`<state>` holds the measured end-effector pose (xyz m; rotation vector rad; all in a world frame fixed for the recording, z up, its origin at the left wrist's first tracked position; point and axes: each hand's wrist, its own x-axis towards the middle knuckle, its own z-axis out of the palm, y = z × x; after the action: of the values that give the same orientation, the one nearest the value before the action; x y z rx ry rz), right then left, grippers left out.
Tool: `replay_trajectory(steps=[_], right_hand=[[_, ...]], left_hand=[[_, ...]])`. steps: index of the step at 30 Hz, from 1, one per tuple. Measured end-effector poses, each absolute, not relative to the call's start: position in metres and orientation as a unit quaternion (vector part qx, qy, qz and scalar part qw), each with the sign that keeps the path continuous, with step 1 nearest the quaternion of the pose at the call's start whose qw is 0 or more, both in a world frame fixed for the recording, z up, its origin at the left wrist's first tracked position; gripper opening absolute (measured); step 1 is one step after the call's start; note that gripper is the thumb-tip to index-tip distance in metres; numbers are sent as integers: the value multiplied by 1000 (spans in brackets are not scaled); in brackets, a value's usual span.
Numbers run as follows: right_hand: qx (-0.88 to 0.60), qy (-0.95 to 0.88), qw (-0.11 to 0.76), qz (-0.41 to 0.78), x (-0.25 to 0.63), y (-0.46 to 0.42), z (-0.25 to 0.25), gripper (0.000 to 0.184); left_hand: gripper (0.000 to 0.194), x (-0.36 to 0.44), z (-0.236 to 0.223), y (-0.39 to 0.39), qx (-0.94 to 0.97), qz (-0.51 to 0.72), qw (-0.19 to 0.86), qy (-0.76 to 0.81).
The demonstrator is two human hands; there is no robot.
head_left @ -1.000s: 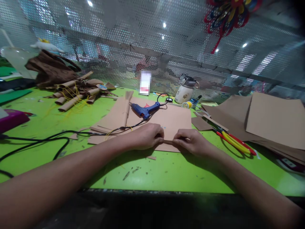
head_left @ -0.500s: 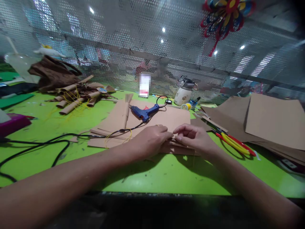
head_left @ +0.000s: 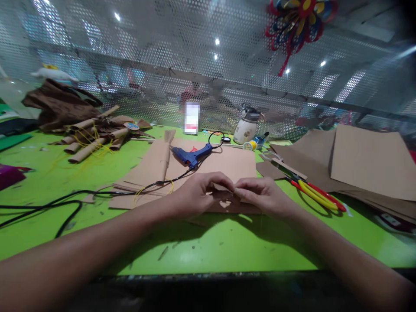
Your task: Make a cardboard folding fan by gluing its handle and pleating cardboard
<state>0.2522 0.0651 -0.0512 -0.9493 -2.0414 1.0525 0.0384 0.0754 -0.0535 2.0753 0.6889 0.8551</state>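
Over the near edge of a stack of brown paper sheets (head_left: 235, 162), my left hand (head_left: 196, 195) and my right hand (head_left: 264, 196) meet fingertip to fingertip. Thumb and fingers are pinched on both sides; whatever is between them is too small or hidden to make out. Just beyond my hands, a blue glue gun (head_left: 191, 157) lies on the paper, its black cord running off left. A rolled paper piece with a fringed top (head_left: 165, 158) rests left of it. Yellow string (head_left: 138, 194) loops near my left forearm.
Scissors with red and yellow handles (head_left: 320, 197) lie to the right, beside large brown sheets (head_left: 370, 162). At the back stand a white bottle (head_left: 246, 130), a yellow thread spool (head_left: 249, 145) and a lit phone (head_left: 191, 119). Paper rolls (head_left: 89, 149) are piled at the left.
My left hand has gone from lying low and flat over the paper to an arched pinch. Both hands' fingertips have come together. The view has shifted slightly.
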Motion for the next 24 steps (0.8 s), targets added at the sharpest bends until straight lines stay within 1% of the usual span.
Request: replay_trajectory(steps=[1,2,5,6,8,10,11,14,16,20,24], right_hand=[[-372,-767,325,410,252,65,-52,19],[-381,-756,330,417,252,65,-53,19],[-402,-725,338,445,253,69,-61,19],[-409,-715,339,454,254,71,-63,20],[-423,-700,337,466,255,74,-69,24],[-429,-700,335,462,255,76,-72,26],[-432,-704,337,453,254,77,-74,26],[-438,-722,339,415,252,78,-75,26],[-441,-729,333,404,250,78,-75,26],[-459,-734,332,376,245,77,-75,23],[-453,-776,328,290,242,77,-75,13]], left_hand=[[13,37,-53,77,807,324,410,274],[18,35,-53,78,799,304,441,273],[46,30,-55,84,760,237,545,263],[51,28,-55,85,750,224,563,264],[51,28,-55,86,754,211,561,269],[45,30,-55,86,785,205,515,277],[42,31,-56,85,807,208,475,284],[29,37,-59,87,860,247,310,322],[24,39,-63,89,871,261,229,347],[19,41,-69,94,882,239,162,373],[17,42,-76,98,895,241,120,356]])
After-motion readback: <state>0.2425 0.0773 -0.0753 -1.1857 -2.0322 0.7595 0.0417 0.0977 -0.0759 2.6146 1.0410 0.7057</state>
